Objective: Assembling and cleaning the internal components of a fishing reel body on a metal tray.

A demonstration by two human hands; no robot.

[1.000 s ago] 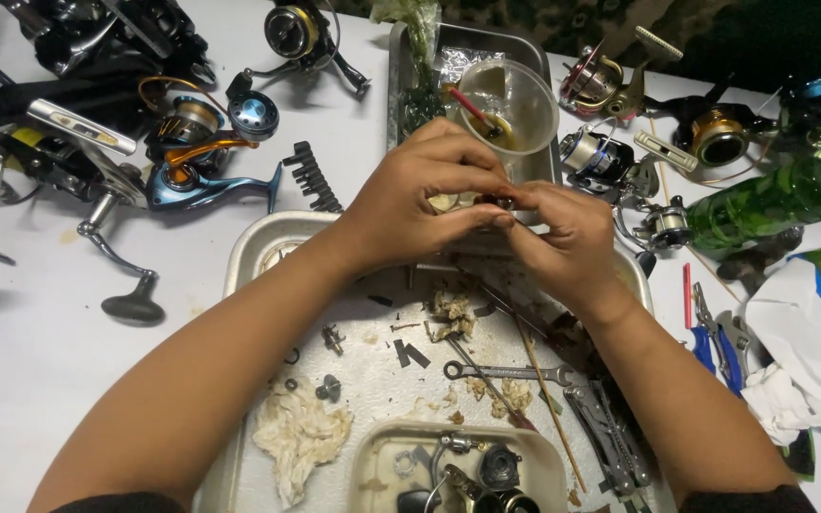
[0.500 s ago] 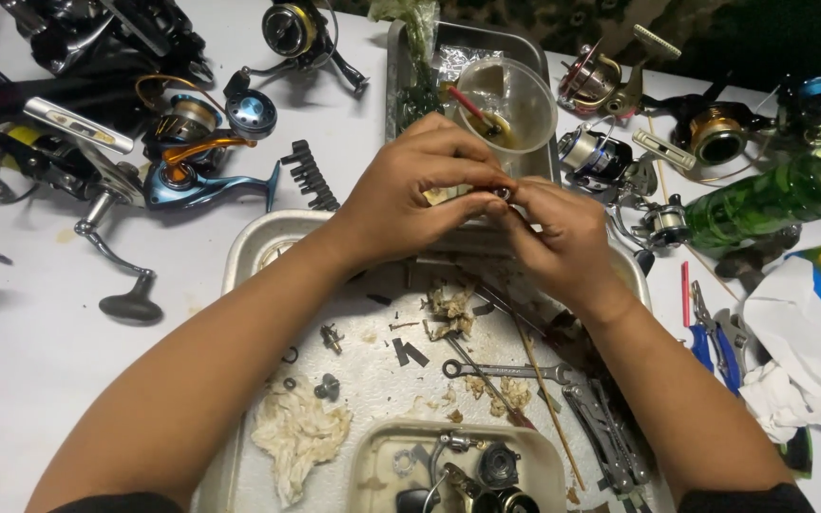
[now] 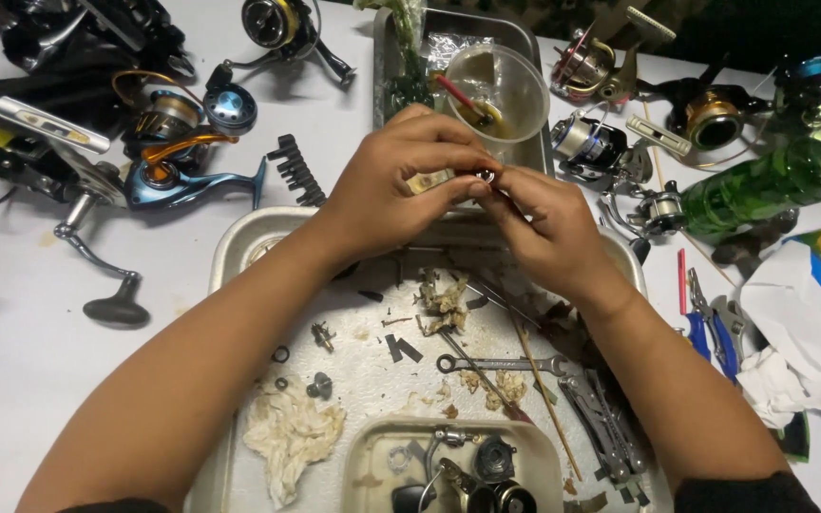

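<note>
Both hands meet above the far edge of a metal tray [image 3: 239, 247]. My left hand [image 3: 396, 180] pinches a small tan and metal reel part [image 3: 434, 180] between thumb and fingers. My right hand [image 3: 544, 228] touches the same part's end, where a small round metal ring [image 3: 485, 176] shows at my fingertips. Below the hands the tray carries a wrench [image 3: 501, 364], small screws and washers [image 3: 315, 385], a crumpled cloth [image 3: 287, 432] and thin sticks.
Several fishing reels [image 3: 168, 157] lie at the left and at the back right [image 3: 601, 142]. A clear cup [image 3: 496, 90] with a red-tipped brush sits in a second tray behind. A green bottle [image 3: 762, 185], pliers [image 3: 710, 328], a folding multi-tool [image 3: 605, 427] and a small dish of parts [image 3: 458, 465] are nearby.
The hands have stayed together over the tray's far edge; the fingers have shifted slightly on the small part.
</note>
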